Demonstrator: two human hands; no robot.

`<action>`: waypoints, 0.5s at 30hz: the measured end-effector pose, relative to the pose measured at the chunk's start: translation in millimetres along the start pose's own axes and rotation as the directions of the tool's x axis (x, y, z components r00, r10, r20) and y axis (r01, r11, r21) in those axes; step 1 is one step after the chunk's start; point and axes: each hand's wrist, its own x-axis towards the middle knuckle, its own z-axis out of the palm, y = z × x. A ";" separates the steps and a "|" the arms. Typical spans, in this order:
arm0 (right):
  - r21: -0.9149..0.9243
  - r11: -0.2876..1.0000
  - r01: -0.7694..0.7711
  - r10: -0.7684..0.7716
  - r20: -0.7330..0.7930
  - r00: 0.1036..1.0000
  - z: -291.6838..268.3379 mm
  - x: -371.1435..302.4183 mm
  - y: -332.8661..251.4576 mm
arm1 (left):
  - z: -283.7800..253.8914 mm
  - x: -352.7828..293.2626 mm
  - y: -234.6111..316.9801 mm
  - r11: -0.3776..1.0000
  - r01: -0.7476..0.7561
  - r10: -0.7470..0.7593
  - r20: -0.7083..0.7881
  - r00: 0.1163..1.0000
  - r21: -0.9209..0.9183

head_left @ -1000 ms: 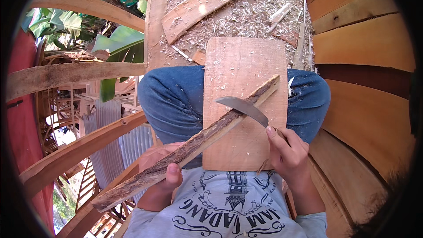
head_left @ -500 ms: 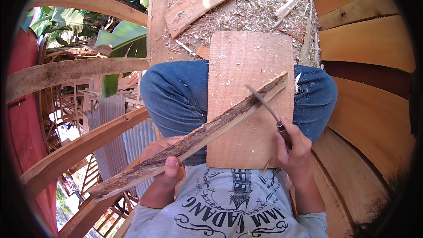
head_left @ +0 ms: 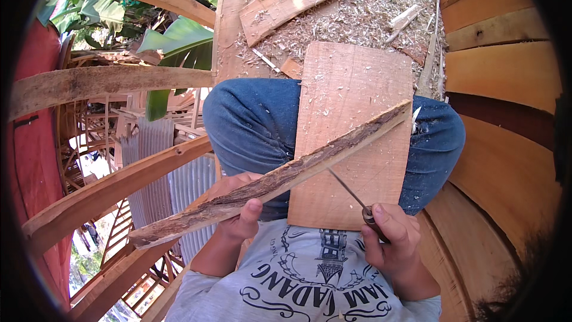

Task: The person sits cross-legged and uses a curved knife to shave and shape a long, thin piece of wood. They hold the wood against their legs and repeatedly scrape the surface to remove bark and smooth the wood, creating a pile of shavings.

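A long strip of wood with rough dark bark [head_left: 280, 180] slants across my lap, its far right end over a flat wooden board [head_left: 333, 203]. My left hand [head_left: 239, 209] grips the strip near its lower left part, thumb on the near side. In my right hand [head_left: 394, 232] is a slim knife [head_left: 351, 194] with a dark handle, its narrow blade pointing up and left. The blade's tip is at or close to the strip's lower edge; whether they touch I cannot tell. The board rests across my thighs against my shirt.
Wood shavings [head_left: 351, 18] cover the plank floor ahead, with a large offcut plank [head_left: 298, 3] and smaller scraps. Slatted wooden rails [head_left: 113, 83] run along the left, with banana leaves [head_left: 179, 42] beyond. A plank wall [head_left: 500, 74] curves along the right.
My right hand has drawn the knife down and toward me, off the upper part of the strip. The strip is tilted slightly flatter, and the whole view has shifted a little.
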 end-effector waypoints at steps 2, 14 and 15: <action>-0.248 0.969 0.011 0.020 0.123 0.992 -5.6 1.1 7.1 | -0.2 0.1 1.0 0.998 -0.058 0.058 0.010 0.998 0.032; -0.318 0.938 0.135 -0.203 -0.192 0.960 -14.2 -6.1 6.3 | 4.7 -2.2 3.9 0.978 -0.168 0.158 0.088 0.983 0.124; -0.326 0.937 0.129 -0.178 -0.125 0.976 -16.3 -4.7 8.6 | 2.5 -3.5 5.4 0.986 -0.128 0.117 0.104 0.988 0.103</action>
